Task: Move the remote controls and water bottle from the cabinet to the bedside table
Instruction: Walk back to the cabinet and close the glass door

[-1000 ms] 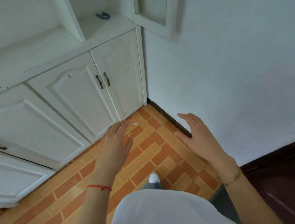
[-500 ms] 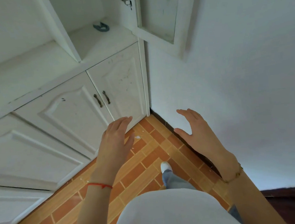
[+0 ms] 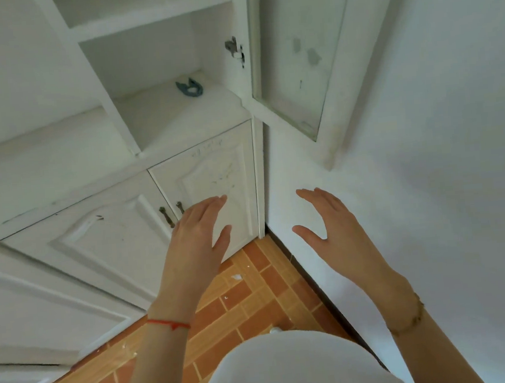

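Orange-brown brick-pattern floor tiles [image 3: 254, 301] lay nearest, running into the corner where a white wall [image 3: 427, 176] met the cabinet [image 3: 61, 183].

Item: left hand [image 3: 196, 242], red string at the wrist, fingers straight and together, thumb apart, holding nothing; it hung in front of the lower right cabinet door [image 3: 213, 176], just beside the two dark door handles [image 3: 172, 212], not visibly touching either.

Item: right hand [image 3: 330, 224], thin bracelet at the wrist, fingers straight, thumb spread, holding nothing; it hung before the wall, apart from the cabinet edge.

Item: open shelf compartment [image 3: 177, 112], above and beyond both hands, with its glass-panelled door [image 3: 300, 49] swung out to the right. One small blue-grey object [image 3: 189, 88] lay on the shelf floor; what it was could not be told.

Item: remote controls and water bottle — none in view, neither on the shelves shown nor in either hand; the bedside table was likewise out of frame.

Judgement: any reach would go up and forward to the shelves, the left hand being nearer the compartment; a long axis could not be assessed with the things unseen.
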Demonstrator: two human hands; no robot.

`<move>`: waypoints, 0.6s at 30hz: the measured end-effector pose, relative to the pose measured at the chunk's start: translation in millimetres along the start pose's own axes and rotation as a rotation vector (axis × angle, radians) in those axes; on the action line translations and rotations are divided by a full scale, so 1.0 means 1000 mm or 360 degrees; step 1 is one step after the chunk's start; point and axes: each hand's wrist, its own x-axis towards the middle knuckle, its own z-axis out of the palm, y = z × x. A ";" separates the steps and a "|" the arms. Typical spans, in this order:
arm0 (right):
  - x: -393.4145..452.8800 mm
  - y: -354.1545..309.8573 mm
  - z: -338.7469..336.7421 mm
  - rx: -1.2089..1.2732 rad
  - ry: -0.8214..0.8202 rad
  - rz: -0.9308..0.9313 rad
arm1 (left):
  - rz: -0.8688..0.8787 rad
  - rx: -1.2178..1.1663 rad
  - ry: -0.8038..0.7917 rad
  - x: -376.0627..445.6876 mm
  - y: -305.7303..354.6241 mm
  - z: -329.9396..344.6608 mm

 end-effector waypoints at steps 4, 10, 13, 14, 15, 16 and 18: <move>0.038 0.004 -0.030 -0.0035 0.0051 -0.0112 | 0.0023 -0.0020 0.0092 0.041 0.019 0.002; 0.079 -0.005 -0.081 0.0001 0.0300 -0.0260 | 0.0204 0.0044 0.0224 0.106 0.049 -0.010; 0.093 -0.012 -0.107 0.0002 0.0474 -0.0340 | 0.0328 0.0012 0.0305 0.138 0.069 -0.021; 0.098 -0.016 -0.116 0.0004 0.0534 -0.0365 | 0.0383 -0.0001 0.0339 0.149 0.077 -0.026; 0.102 -0.019 -0.125 0.0006 0.0591 -0.0387 | 0.0439 -0.0013 0.0369 0.160 0.084 -0.030; 0.105 -0.022 -0.133 0.0006 0.0647 -0.0411 | 0.0488 -0.0024 0.0392 0.169 0.092 -0.035; 0.112 -0.029 -0.151 -0.0006 0.0778 -0.0458 | 0.0574 -0.0053 0.0431 0.190 0.108 -0.046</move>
